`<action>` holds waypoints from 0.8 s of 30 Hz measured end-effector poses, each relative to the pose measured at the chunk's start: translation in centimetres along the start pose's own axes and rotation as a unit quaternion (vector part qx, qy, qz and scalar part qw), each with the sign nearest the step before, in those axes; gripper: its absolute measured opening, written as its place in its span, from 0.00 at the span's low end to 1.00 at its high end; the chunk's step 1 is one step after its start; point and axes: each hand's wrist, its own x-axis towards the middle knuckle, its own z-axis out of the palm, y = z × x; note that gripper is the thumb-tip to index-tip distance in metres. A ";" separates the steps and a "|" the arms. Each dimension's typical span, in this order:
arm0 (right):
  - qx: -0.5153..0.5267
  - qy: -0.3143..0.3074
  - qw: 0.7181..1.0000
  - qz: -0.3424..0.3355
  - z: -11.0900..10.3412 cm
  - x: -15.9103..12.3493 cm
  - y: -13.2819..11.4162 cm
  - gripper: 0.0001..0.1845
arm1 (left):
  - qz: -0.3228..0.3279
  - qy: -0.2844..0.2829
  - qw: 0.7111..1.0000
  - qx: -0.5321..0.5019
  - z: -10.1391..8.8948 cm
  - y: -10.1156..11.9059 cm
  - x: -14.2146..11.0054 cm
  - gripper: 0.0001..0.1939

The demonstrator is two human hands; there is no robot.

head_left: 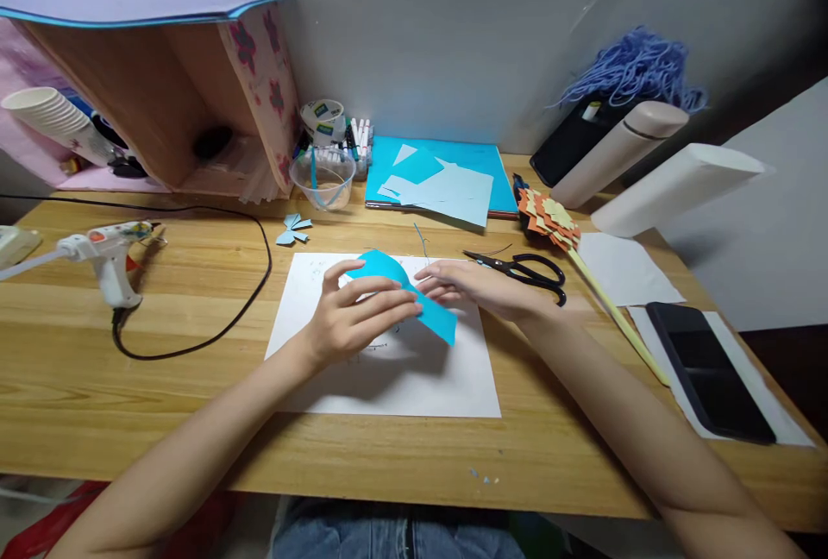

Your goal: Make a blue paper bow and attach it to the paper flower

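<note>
A curved sheet of bright blue paper (435, 317) is raised a little above a white sheet (388, 391) that bears dark pen marks. My left hand (362, 313) grips the blue paper from the left, fingers stretched across its near side; the thumb is mostly hidden. From the right, my right hand (475, 283) holds the paper's far edge, its fingertips partly behind it. Just beyond the right hand lies a pair of black-handled scissors (523, 267). A small light-blue paper bow (294, 229) rests past the white sheet's far left corner.
On the left are a glue gun (113, 253) with a looping black cord and an open box (259, 93). A clear tub (323, 179) and blue sheets (501, 184) stand at the back. To the right lie a paper flower (549, 218) and a phone (708, 369).
</note>
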 end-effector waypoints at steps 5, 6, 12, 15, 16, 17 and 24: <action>0.067 -0.082 0.994 -0.014 0.3 0.2 0.5 0.14 | 0.013 0.040 0.999 0.013 0.5 0.3 -0.2 0.08; 0.072 -0.075 0.994 -0.020 0.3 0.2 0.4 0.14 | -0.001 0.036 0.999 0.015 0.5 0.3 -0.1 0.08; 0.118 0.012 0.991 -0.062 0.3 -0.2 -0.2 0.19 | -0.176 -0.092 0.977 -0.074 0.1 0.3 0.5 0.11; 0.119 0.027 0.987 -0.108 0.9 -0.5 -0.3 0.23 | -0.247 -0.150 0.949 -0.126 -0.2 0.2 0.8 0.17; 0.116 0.033 0.986 -0.118 1.1 -0.6 -0.4 0.24 | -0.256 -0.163 0.943 -0.136 -0.2 0.2 0.8 0.18; 0.115 0.041 0.985 -0.125 1.4 -0.7 -0.5 0.25 | -0.258 -0.174 0.940 -0.143 -0.3 0.2 0.8 0.19; 0.098 0.067 0.972 -0.203 2.8 -1.5 -0.6 0.29 | -0.242 -0.185 0.943 -0.136 -0.3 0.3 0.7 0.20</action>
